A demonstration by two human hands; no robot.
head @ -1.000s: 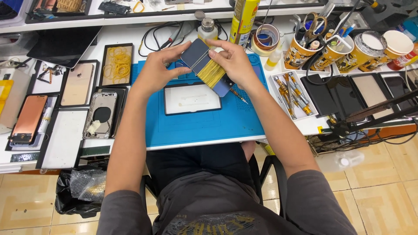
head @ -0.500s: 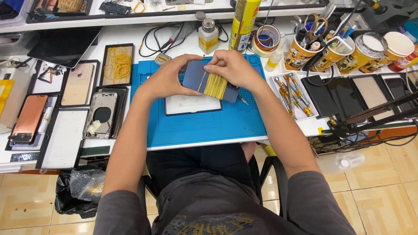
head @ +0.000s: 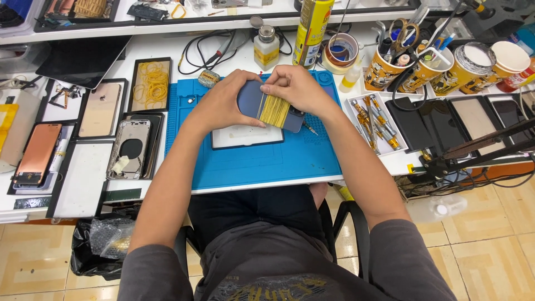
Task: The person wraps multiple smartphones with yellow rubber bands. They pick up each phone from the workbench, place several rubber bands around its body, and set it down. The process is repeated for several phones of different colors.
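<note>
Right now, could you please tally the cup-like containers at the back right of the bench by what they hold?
Cups holding tools: 2
Lidded can: 1
Empty-looking paper cup: 1
Total: 4

Phone [head: 271,105]: both ends hidden under the left hand [head: 223,106] and right hand [head: 298,89]; its middle covered by rubber bands [head: 275,110]. White tray [head: 245,136] just below the phone: upper edge concealed. Shelf items far above the phone: cut off by the frame.
</note>
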